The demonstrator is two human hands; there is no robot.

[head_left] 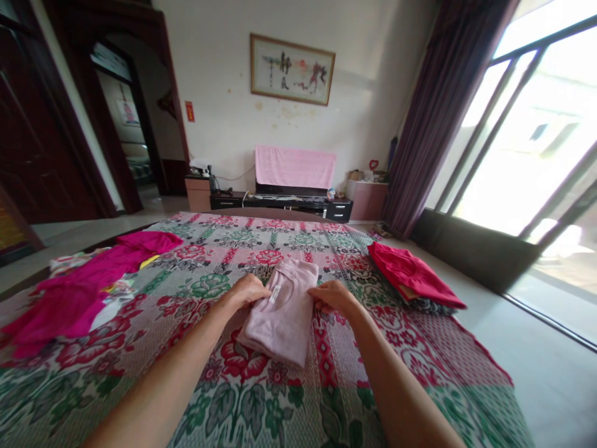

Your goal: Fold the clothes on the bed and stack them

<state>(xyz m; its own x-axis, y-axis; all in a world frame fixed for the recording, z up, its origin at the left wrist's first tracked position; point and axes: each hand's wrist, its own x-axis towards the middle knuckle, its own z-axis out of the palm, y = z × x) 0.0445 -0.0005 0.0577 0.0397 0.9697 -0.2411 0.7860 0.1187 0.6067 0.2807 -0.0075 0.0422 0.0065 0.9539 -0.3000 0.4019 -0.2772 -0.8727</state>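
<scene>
Folded pale pink shirt (281,331) on floral spread (270,239), centre, between hands. Left hand (249,289): thumb and fingers closed on left edge, near white neck label (275,294). Right hand (333,295): fingers curled, pinching right edge. Uneven pull could skew folds; loose spread might ruck along. Magenta garment (79,292) left, red garment (410,270) right. Beyond: black TV stand (226,203), pink cloth (295,167), framed picture (292,68) on wall (209,56).

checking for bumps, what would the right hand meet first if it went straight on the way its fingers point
The folded pale pink shirt: the fingertips of the right hand look to be at its edge, though actual contact is hard to judge.
</scene>
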